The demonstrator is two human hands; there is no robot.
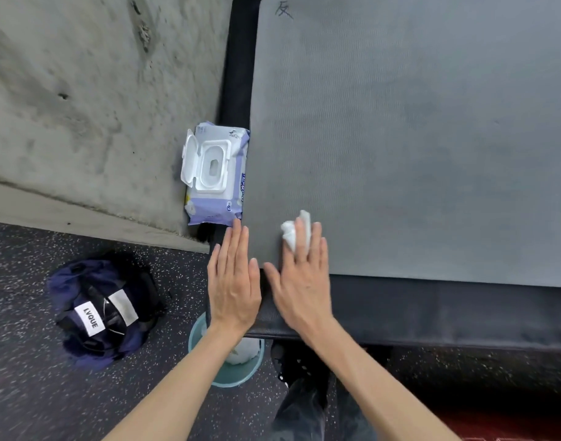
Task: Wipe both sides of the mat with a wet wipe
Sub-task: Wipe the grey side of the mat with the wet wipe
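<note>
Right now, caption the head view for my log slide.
Right hand presses a wet wipe onto the grey mat near its corner while the left hand rests flat beside it.

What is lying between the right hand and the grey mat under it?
In the head view, a crumpled white wet wipe lies between the fingers of the right hand and the mat. The fingers look straight and press it flat.

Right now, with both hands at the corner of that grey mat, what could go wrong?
1. The wet wipe is bunched under the right hand's flat fingers, so it may wipe only a narrow strip.
2. The wipes pack lies right at the mat's left edge with its lid open; a wide stroke might knock it, and the wipes could dry out.
3. The left hand presses only the corner, so the mat might shift.
</note>
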